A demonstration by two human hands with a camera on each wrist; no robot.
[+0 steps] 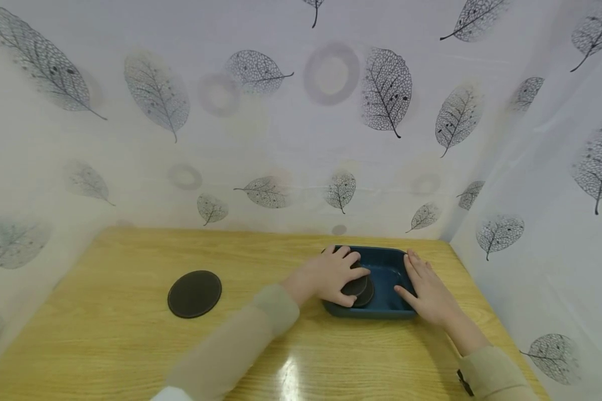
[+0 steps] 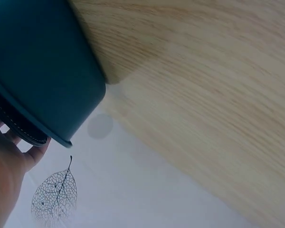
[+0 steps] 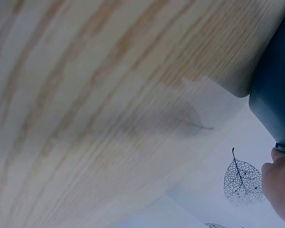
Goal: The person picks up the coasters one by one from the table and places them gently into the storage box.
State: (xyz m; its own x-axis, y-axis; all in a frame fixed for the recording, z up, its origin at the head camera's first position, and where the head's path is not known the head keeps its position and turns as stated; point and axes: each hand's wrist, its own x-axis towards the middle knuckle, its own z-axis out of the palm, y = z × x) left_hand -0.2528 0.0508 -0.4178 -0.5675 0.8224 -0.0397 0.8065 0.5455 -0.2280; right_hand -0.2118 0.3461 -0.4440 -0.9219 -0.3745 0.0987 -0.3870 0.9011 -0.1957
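Observation:
My left hand [image 1: 331, 277] reaches into the left part of a dark blue tray [image 1: 388, 281]. It grips a round black coaster [image 1: 355, 287] by the rim, fingers spread over it. A second black coaster [image 1: 366, 297] shows partly beneath that one; how many lie under it I cannot tell. White stitching runs along the edge of the held coaster [image 2: 19, 121] in the left wrist view. My right hand [image 1: 431, 292] rests on the tray's right rim, fingers extended along it and thumb over the inside.
Another round black coaster [image 1: 194, 294] lies flat on the wooden table [image 1: 130, 345], left of the tray. A white leaf-printed sheet [image 1: 281, 139] hangs behind the table and along its right side.

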